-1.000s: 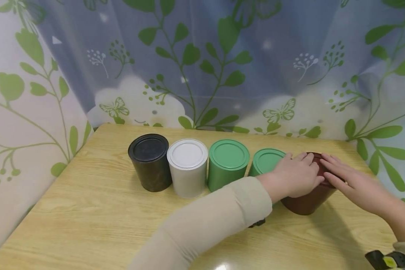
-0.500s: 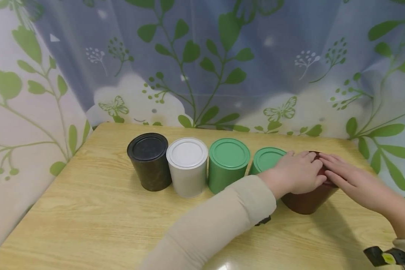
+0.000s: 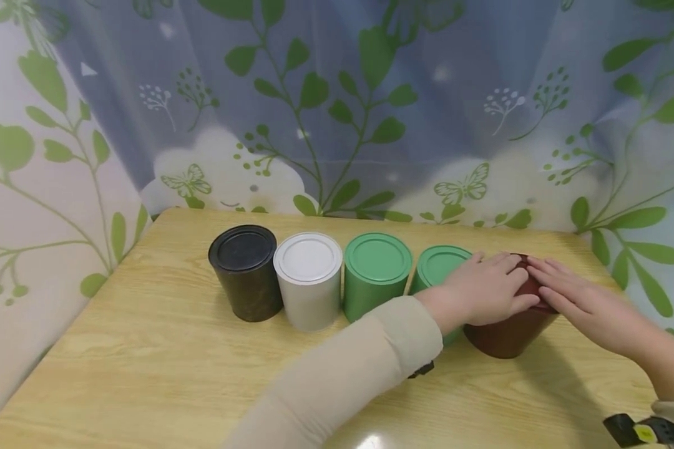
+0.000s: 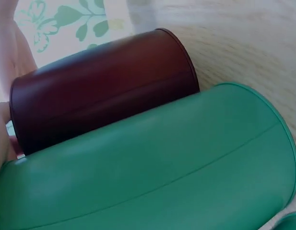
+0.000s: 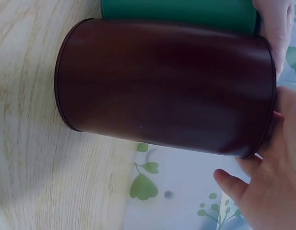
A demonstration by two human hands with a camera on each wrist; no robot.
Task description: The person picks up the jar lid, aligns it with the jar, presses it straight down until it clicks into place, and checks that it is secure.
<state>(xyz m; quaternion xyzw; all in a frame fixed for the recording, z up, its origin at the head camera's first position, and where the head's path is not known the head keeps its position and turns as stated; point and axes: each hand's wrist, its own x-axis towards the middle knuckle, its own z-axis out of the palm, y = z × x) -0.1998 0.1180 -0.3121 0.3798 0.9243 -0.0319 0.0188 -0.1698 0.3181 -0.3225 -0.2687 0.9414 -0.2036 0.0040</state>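
A dark red can (image 3: pixel 508 333) with a lid stands at the right end of a row of lidded cans. My left hand (image 3: pixel 485 290) lies across its top from the left, fingers extended over the lid. From the right, my right hand (image 3: pixel 590 305) touches the same lid with nearly straight fingers. Between them the hands cover most of the lid. In the right wrist view the dark red can (image 5: pixel 167 86) fills the middle, with my right hand (image 5: pixel 277 177) at its lid end. A green can (image 4: pixel 148 172) stands close beside it, partly hidden by my left forearm in the head view.
Further left along the wooden table (image 3: pixel 163 368) are a second green can (image 3: pixel 378 268), a white can (image 3: pixel 309 280) and a black can (image 3: pixel 244 268). A leaf-patterned curtain (image 3: pixel 337 93) hangs behind the table and along both sides.
The head view shifts slightly. Both hands stay on the dark red can's lid, and the cans keep their places.
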